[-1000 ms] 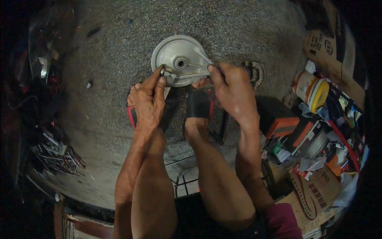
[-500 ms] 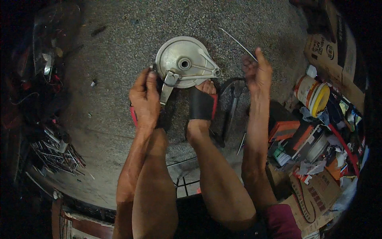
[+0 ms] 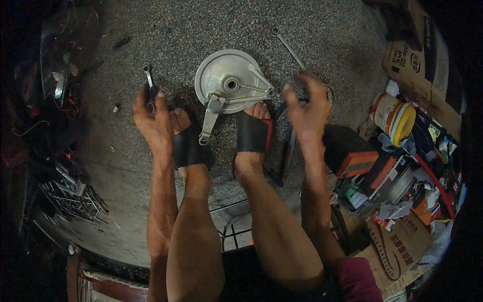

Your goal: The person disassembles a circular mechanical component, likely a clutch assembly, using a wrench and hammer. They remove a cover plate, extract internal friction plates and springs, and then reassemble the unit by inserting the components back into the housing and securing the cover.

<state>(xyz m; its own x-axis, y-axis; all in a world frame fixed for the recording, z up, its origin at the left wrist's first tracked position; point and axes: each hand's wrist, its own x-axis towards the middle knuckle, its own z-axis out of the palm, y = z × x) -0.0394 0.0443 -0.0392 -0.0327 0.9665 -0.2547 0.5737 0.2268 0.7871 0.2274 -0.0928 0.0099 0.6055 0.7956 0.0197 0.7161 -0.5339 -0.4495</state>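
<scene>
And off they come! A second ago both hands were at the drum-brake backing plate (image 3: 221, 75); now neither touches it. We have the plate at the centre of our clock, just ahead of the sandalled right foot (image 3: 252, 132), its lever arm (image 3: 210, 121) pointing to 7 o'clock. The left hand (image 3: 156, 121) has swung out to 8 o'clock, loosely curled, a short ring-ended wrench (image 3: 149, 78) running up between thumb and fingers; pinched or lying on the pebbled floor (image 3: 171, 35), we can't tell. At 4 o'clock the right hand (image 3: 306, 113) blurs, thumb well apart from the fingers, and a slim ring spanner (image 3: 288, 47) stretches from the fingertips toward 2 o'clock. Held or let go? We can't say. Toward 10 o'clock, a dark coil spring (image 3: 121, 42). With the plate untouched, we read this as a break in handling it, attention shifting to the tools.
</scene>
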